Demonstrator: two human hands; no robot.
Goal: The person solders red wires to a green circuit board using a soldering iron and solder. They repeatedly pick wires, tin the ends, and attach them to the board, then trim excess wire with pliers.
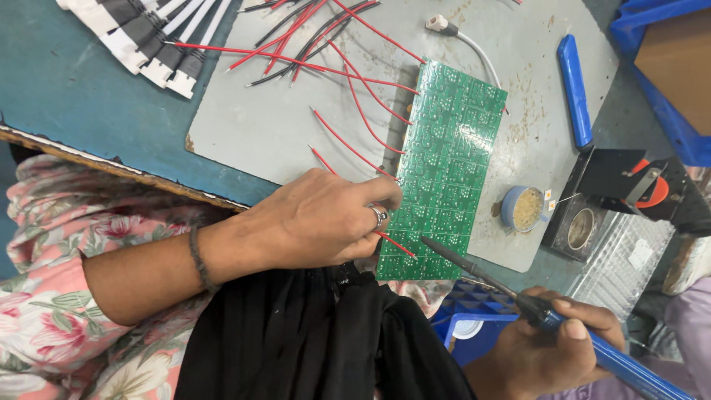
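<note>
Head view. My left hand [318, 218] pinches a thin red wire [396, 244] between closed fingertips, holding its end against the near edge of the green circuit board [448, 163]. My right hand [552, 348] is wrapped shut around the blue-handled soldering iron [474, 270], its tip just beside the pinched wire. I judge the wire light and limp, best gripped close to its end; the board looks stiff and thin.

1. I see a green circuit board [448, 174] with red wires [355, 96].
2. My soldering iron [592, 344] has a blue handle.
3. My sleeve [67, 296] is pink floral; black cloth [311, 341] lies below it.
4. The mat [296, 111] is grey, the table [67, 81] teal.
</note>
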